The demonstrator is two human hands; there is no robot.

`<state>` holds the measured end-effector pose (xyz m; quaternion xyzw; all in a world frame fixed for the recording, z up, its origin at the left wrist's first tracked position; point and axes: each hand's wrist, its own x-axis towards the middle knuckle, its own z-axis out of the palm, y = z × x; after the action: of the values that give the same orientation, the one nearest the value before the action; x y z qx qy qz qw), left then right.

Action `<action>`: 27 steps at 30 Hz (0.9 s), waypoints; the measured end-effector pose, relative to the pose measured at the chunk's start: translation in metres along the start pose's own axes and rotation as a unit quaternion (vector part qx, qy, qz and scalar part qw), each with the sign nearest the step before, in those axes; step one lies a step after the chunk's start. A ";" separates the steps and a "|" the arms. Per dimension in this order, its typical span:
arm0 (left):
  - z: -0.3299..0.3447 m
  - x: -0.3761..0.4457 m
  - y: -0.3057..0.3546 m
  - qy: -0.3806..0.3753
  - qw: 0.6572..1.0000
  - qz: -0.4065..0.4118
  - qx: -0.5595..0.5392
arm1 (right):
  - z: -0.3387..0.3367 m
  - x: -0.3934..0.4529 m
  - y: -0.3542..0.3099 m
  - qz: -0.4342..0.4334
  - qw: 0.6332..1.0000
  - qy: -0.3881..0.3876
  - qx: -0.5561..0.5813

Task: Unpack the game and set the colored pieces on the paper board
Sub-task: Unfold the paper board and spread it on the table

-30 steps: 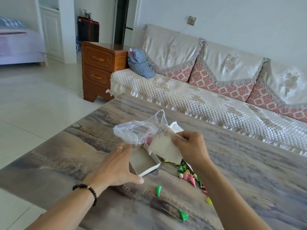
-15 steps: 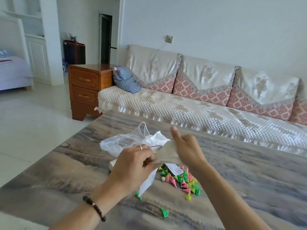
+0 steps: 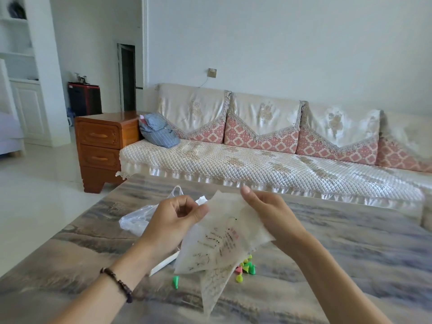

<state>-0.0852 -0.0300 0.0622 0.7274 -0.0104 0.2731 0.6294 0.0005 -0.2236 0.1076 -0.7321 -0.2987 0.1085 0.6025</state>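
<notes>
Over at the far left, pale floor tiles (image 3: 39, 183) lie open beside the table's left edge, with a wooden drawer cabinet (image 3: 102, 148) standing just off the table's far-left corner. On the marbled table (image 3: 350, 253) a crumpled clear plastic bag (image 3: 138, 218) sits a little in from that left edge. Just right of it, the left hand (image 3: 173, 225), a dark bead bracelet (image 3: 118, 285) on its wrist, pinches the left edge of the folded paper board (image 3: 219, 239) between thumb and curled fingers. The paper is held up off the tabletop, partly unfolded, printed marks showing through, and a latticed flap hangs down toward the near edge. Under the left wrist, a white box (image 3: 163, 264) pokes out, mostly hidden. One green cone piece (image 3: 175, 282) lies alone below the paper; a small heap of colored pieces (image 3: 246, 268), green, yellow and pink, lies on the table behind its lower right corner. The right hand (image 3: 268, 216) grips the paper's upper right edge, fingers curled round it. Rightward the tabletop runs bare, and the sofa (image 3: 280, 164) stands along the far edge.
</notes>
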 end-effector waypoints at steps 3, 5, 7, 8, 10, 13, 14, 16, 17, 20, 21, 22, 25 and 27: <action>0.010 0.006 0.013 -0.003 1.000 -0.010 0.022 | -0.017 -0.014 -0.005 -0.001 0.999 -0.036 -0.037; 0.018 0.010 0.021 -0.004 0.997 0.014 0.071 | -0.028 -0.021 -0.007 0.001 0.996 -0.047 -0.069; 0.026 0.012 0.026 0.011 0.990 0.048 0.130 | -0.035 -0.027 -0.007 -0.005 0.995 -0.040 -0.086; 0.031 0.013 0.027 0.028 0.985 0.067 0.159 | -0.038 -0.029 -0.007 -0.010 0.997 -0.031 -0.075; 0.038 0.013 0.027 0.068 0.967 0.113 0.220 | -0.044 -0.034 -0.008 -0.023 0.999 0.020 -0.034; 0.043 0.014 0.022 0.114 0.941 0.149 0.282 | -0.053 -0.038 -0.008 -0.028 0.990 0.134 0.026; 0.045 0.014 0.021 0.117 0.937 0.145 0.296 | -0.055 -0.039 -0.007 -0.023 0.988 0.152 0.032; 0.051 0.014 0.018 0.108 0.936 0.128 0.309 | -0.060 -0.041 -0.005 -0.003 0.983 0.180 0.034; 0.054 0.014 0.018 0.105 0.944 0.107 0.294 | -0.063 -0.041 -0.005 0.011 0.979 0.202 0.035; 0.057 0.018 0.026 0.138 0.973 0.004 0.184 | -0.077 -0.042 -0.002 0.040 0.955 0.293 0.031; 0.057 0.019 0.028 0.156 0.975 -0.022 0.158 | -0.081 -0.042 0.001 0.047 0.946 0.320 0.023; 0.056 0.021 0.029 0.174 0.974 -0.036 0.142 | -0.086 -0.043 0.004 0.052 0.939 0.339 0.019; 0.056 0.020 0.031 0.205 0.973 -0.062 0.082 | -0.096 -0.044 0.014 0.070 0.926 0.369 0.033; 0.056 0.019 0.029 0.223 0.971 -0.055 0.070 | -0.098 -0.045 0.017 0.073 0.914 0.399 -0.002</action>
<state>-0.0573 -0.0812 0.0930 0.6902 0.1897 0.3931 0.5772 0.0209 -0.3313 0.1070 -0.7355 0.0209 -0.1496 0.6604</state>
